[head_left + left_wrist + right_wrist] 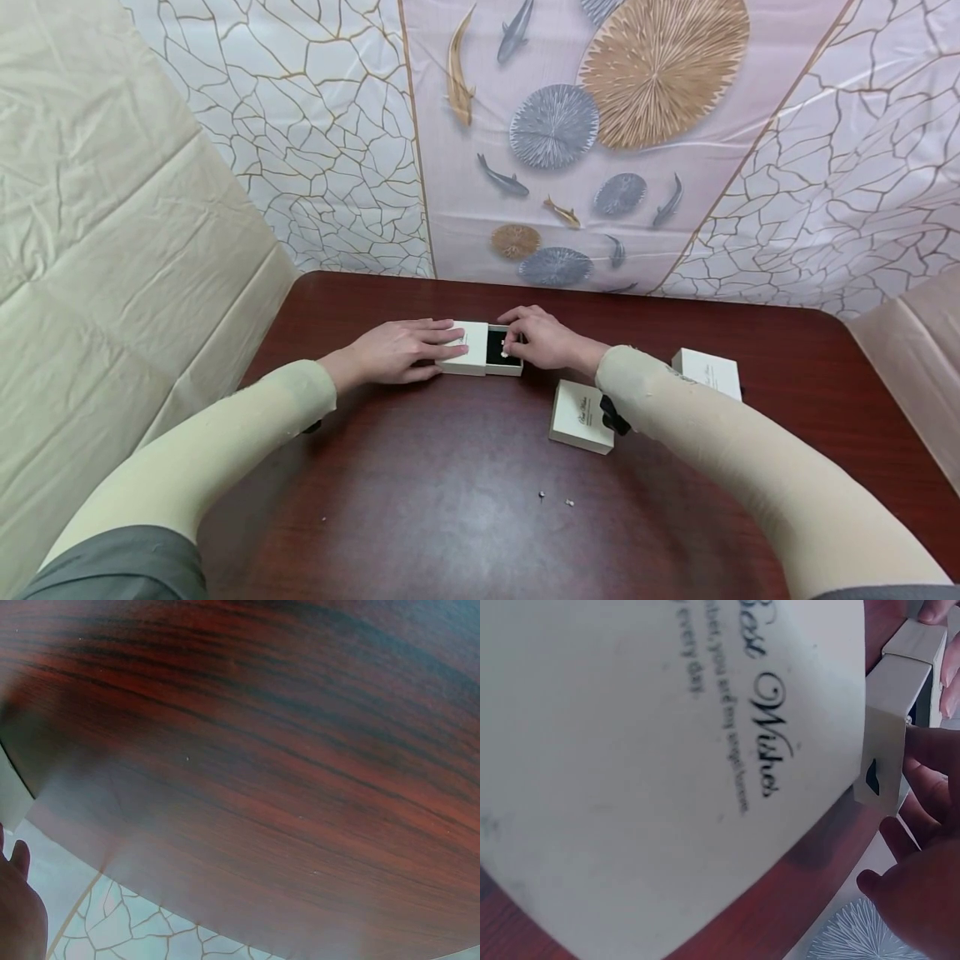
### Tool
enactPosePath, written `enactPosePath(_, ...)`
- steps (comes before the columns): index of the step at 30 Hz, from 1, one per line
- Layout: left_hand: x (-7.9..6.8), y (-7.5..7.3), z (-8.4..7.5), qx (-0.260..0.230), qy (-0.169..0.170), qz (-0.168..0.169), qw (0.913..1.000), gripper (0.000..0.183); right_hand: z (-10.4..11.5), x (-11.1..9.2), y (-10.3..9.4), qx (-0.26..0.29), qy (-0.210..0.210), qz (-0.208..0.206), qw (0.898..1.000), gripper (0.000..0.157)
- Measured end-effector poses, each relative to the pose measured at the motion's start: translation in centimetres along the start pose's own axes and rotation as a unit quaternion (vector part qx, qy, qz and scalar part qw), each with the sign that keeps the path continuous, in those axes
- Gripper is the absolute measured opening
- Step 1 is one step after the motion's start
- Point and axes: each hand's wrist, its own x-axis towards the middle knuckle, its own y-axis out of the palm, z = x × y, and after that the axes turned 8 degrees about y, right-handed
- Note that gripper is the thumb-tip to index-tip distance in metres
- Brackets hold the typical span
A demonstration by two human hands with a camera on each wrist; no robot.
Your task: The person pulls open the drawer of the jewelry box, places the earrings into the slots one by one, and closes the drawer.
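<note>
My left hand (405, 352) lies with straight fingers across the white sleeve (474, 360) of a small gift box, its thumb along the near side. A drawer (513, 370) with a black lining (495, 340) is pulled partly out to the right. Over that lining my right hand (546, 340) bends its fingers, thumb and forefinger pinching a small shiny earring (505, 355). In the right wrist view the drawer's end (881, 761) faces the camera, with a dark cutout in it. Just part of the left hand (21, 907) shows in the left wrist view.
A closed white box (579, 417) with a black ribbon (615, 415) sits below my right wrist. Another white box (708, 371) is partly hidden behind the right sleeve. Two tiny pieces, a stud (542, 495) and a pale bit (570, 502), lie on the brown table (420, 500).
</note>
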Motion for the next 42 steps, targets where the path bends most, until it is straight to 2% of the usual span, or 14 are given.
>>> enactPosePath(10,0.0,0.0,-0.1,-0.001,-0.010,0.006,0.9999,0.050,0.0,-0.1,0.3,-0.001,-0.009,-0.028,1.000,0.017)
enactPosePath(21,0.0,0.0,-0.1,0.000,-0.010,0.005,0.9999,0.050,-0.2,0.0,0.5,0.011,0.006,-0.003,1.000,0.019)
enactPosePath(28,0.0,0.1,-0.1,-0.002,-0.002,-0.005,1.0000,0.050,-0.1,0.0,0.6,0.004,0.015,-0.002,1.000,0.019)
enactPosePath(34,-0.1,0.0,-0.2,-0.005,-0.003,-0.005,1.0000,0.050,0.0,0.0,0.8,-0.022,0.008,-0.033,0.999,0.016)
enactPosePath(42,-0.1,0.2,0.0,-0.001,-0.001,-0.009,1.0000,0.050,0.2,-0.1,0.9,-0.085,-0.024,-0.088,0.992,0.015)
